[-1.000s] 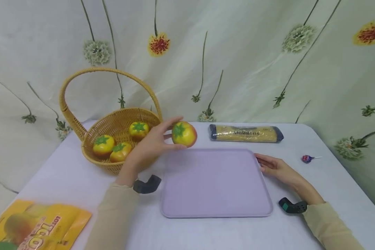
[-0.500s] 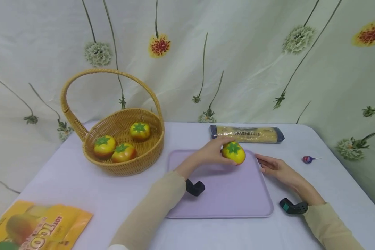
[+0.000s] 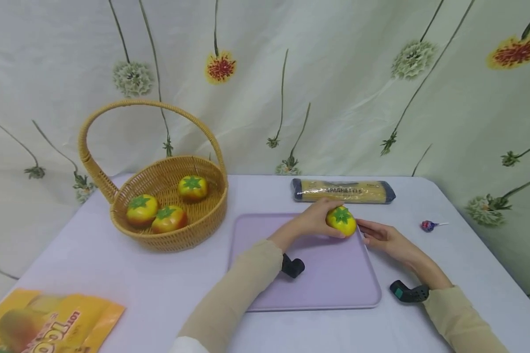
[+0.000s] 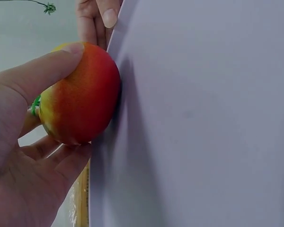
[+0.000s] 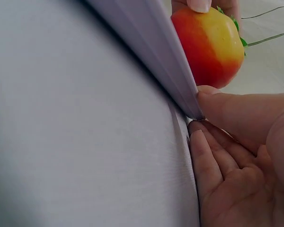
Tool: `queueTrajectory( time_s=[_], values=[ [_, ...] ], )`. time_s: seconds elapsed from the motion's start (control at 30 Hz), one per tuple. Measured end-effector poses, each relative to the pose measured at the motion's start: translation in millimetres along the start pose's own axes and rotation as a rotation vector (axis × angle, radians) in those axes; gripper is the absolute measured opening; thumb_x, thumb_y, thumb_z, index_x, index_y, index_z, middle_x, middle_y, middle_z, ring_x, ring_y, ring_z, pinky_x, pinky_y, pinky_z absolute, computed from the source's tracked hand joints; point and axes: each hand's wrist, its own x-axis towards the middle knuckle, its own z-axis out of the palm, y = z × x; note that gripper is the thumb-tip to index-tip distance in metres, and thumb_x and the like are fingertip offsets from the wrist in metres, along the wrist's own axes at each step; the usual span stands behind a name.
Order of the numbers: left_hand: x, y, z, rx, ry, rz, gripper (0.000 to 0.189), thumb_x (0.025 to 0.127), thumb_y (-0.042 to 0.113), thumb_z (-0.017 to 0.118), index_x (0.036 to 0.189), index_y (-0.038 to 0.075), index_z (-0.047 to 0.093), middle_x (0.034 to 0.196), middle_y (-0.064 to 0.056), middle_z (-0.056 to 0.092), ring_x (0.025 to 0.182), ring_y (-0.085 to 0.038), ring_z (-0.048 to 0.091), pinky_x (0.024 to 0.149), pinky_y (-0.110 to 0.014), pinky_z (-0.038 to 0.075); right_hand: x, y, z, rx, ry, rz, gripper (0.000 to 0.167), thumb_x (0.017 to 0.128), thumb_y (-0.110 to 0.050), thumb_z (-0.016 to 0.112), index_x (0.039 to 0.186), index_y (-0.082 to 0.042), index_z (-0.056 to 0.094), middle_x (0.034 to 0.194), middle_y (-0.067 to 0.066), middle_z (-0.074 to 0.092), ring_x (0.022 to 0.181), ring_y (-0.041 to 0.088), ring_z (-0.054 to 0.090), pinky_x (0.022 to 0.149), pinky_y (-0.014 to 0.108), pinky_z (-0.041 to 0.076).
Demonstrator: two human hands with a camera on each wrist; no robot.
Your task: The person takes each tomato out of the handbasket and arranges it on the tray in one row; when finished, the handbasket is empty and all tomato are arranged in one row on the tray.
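Note:
In the head view my left hand (image 3: 318,219) grips a yellow-red persimmon (image 3: 341,221) with a green leafy top, over the far right corner of a lilac tray (image 3: 331,289). The left wrist view shows my thumb on one side of the persimmon (image 4: 83,97) and fingers on the other; its red underside is close to the tray, and contact is unclear. My right hand (image 3: 390,242) pinches the tray's right edge near that corner, its thumb (image 5: 227,106) at the rim and fingers lower down. Three similar persimmons (image 3: 170,219) lie in a wicker basket (image 3: 176,240) at the left.
Behind the tray lies a spaghetti pack (image 3: 344,191). A lollipop (image 3: 428,225) is on the right of the white-covered table (image 3: 168,289). An orange-yellow snack bag (image 3: 66,318) lies at the front left. A flowered cloth (image 3: 247,113) hangs behind.
My left hand has carried the persimmon from beside the basket rightward across the tray, then lower toward its far right corner. The right hand has stayed at the tray edge.

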Motion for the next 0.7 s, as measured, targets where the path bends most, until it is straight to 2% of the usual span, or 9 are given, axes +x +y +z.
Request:
queueTrajectory(
  time_s=[0.4, 0.57, 0.7],
  values=[
    [6.9, 1.9, 9.7, -0.012, 0.014, 0.019, 0.084, 0.075, 0.031, 0.08, 0.143, 0.008, 0.037, 0.137, -0.01, 0.041, 0.119, -0.018, 0.042, 0.1, -0.024, 0.031, -2.1, -1.8, 1.0, -0.018, 0.007, 0.062, 0.063, 0.095, -0.011, 0.055, 0.141, 0.014, 0.02, 0.144, 0.031, 0.023, 0.13, 0.042, 0.027, 0.095, 0.019, 0.036],
    [8.5, 0.5, 9.9, -0.004, 0.018, 0.02, 0.085, 0.074, 0.032, 0.08, 0.144, 0.009, 0.036, 0.138, -0.009, 0.042, 0.12, -0.017, 0.042, 0.101, -0.024, 0.03, -1.8, -2.6, 0.1, -0.025, 0.01, 0.076, 0.064, 0.095, -0.011, 0.055, 0.141, 0.014, 0.019, 0.144, 0.032, 0.023, 0.13, 0.042, 0.027, 0.096, 0.021, 0.036],
    [5.8, 0.0, 6.3, -0.016, 0.038, 0.036, 0.085, 0.074, 0.031, 0.081, 0.143, 0.009, 0.037, 0.138, -0.008, 0.043, 0.121, -0.017, 0.042, 0.102, -0.025, 0.03, -0.9, -2.6, -0.5, -0.027, 0.008, 0.057, 0.062, 0.095, -0.01, 0.055, 0.14, 0.015, 0.02, 0.143, 0.033, 0.023, 0.129, 0.043, 0.027, 0.094, 0.018, 0.036]
  ],
)
